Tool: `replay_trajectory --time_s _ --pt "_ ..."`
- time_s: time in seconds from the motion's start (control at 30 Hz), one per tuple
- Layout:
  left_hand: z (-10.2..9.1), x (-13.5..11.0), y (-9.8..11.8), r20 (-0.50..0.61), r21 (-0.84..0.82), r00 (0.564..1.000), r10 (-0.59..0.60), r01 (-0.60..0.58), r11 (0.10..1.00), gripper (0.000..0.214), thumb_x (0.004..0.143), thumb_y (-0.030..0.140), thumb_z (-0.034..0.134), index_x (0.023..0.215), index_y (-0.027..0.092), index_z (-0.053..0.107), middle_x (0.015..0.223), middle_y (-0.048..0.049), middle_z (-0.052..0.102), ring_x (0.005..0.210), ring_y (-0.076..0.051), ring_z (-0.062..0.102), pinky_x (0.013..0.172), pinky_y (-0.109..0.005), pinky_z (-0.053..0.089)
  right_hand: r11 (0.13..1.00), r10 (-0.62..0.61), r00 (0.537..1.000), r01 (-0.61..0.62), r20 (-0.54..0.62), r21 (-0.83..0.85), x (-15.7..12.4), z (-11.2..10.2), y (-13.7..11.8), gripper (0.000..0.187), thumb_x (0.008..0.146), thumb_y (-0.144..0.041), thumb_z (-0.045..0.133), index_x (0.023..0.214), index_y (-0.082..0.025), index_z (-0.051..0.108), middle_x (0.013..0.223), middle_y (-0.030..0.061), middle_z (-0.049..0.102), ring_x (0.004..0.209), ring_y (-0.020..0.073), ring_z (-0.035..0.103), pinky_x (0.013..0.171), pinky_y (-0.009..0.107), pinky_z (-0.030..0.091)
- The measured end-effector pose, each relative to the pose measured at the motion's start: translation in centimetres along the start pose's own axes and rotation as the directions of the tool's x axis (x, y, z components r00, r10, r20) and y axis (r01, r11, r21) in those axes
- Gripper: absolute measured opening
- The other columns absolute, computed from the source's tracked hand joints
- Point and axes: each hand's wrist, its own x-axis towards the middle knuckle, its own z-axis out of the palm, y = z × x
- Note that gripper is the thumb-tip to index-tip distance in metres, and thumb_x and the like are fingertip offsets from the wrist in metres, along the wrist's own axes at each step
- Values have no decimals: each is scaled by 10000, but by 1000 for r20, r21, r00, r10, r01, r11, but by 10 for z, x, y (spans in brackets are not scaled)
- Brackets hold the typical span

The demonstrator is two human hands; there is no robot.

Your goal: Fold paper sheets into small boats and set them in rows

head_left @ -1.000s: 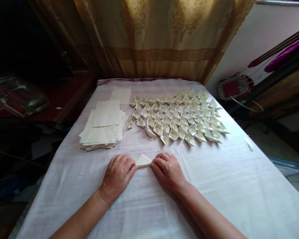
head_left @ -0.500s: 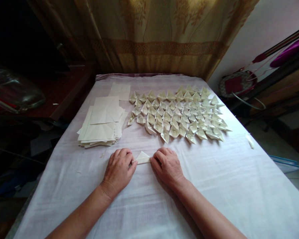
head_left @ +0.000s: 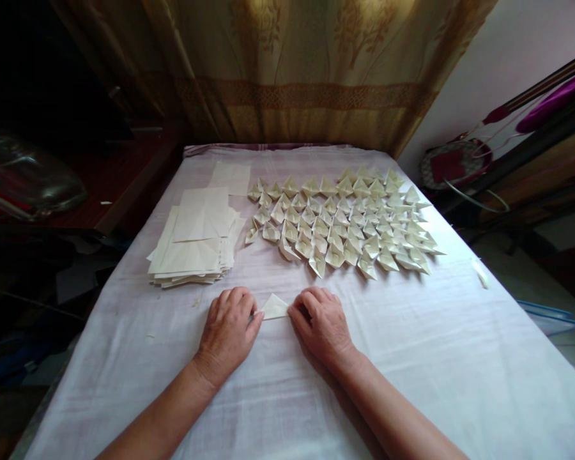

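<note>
Between my two hands a small folded paper (head_left: 275, 307) lies on the white cloth, its peak pointing away from me. My left hand (head_left: 230, 326) pinches its left corner between thumb and curled fingers. At the opposite corner, my right hand (head_left: 320, 319) grips it in the same way. Beyond the right hand stand several rows of folded paper boats (head_left: 335, 223), cream-coloured and packed close together. A stack of flat paper sheets (head_left: 191, 255) lies past my left hand, its edges uneven.
The white cloth (head_left: 412, 370) covers the table. Small paper scraps (head_left: 197, 300) lie left of my left hand. A patterned curtain (head_left: 297, 96) hangs behind the table. To the left is a dark red cabinet top (head_left: 119, 185) with a clear container; a bag (head_left: 455, 163) is at right.
Both hands keep their hold on the folded paper and barely move. The whole view has shifted very slightly.
</note>
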Motion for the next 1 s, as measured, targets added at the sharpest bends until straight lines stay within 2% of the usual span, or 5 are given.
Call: replay_trajectory --time_s 0.1,0.3,0.43,0.5,1.0 --pt "0 0 -1 -4 -18 1000 -10 10 1000 68 861 202 649 904 210 597 955 -37 616 930 -244 549 830 -382 432 999 0 1000 0 3 45 0 1 -4 49 856 -170 645 880 -214 645 924 27 647 861 207 541 756 336 314" --pt "0 1 2 23 -11 1000 14 -14 1000 42 876 198 636 872 240 642 1007 -25 631 972 -245 557 839 -384 414 1000 19 1000 -19 11 24 3 2 -24 95 819 -121 656 809 -215 651 966 21 649 901 203 537 792 347 305" --pt "0 1 3 19 18 1000 15 -15 1000 26 879 210 640 893 232 645 1010 -35 640 973 -249 564 839 -387 417 996 89 996 -89 -12 -21 8 6 -39 164 799 -302 729 745 -199 614 962 47 638 916 228 524 815 369 304" --pt "0 0 3 22 18 1000 11 -11 1000 25 880 213 641 894 233 647 1006 -33 642 967 -247 567 838 -388 418 995 95 995 -95 -5 -15 10 9 -42 171 793 -290 744 736 -201 609 967 38 638 925 223 527 809 363 303" --pt "-4 -4 -10 4 -40 1000 -1 1 999 40 873 217 620 844 234 642 1017 -40 647 958 -249 570 833 -390 412 985 154 986 -149 -57 82 -3 2 -7 77 833 -207 679 770 -217 636 1089 49 645 1002 229 558 847 377 339"
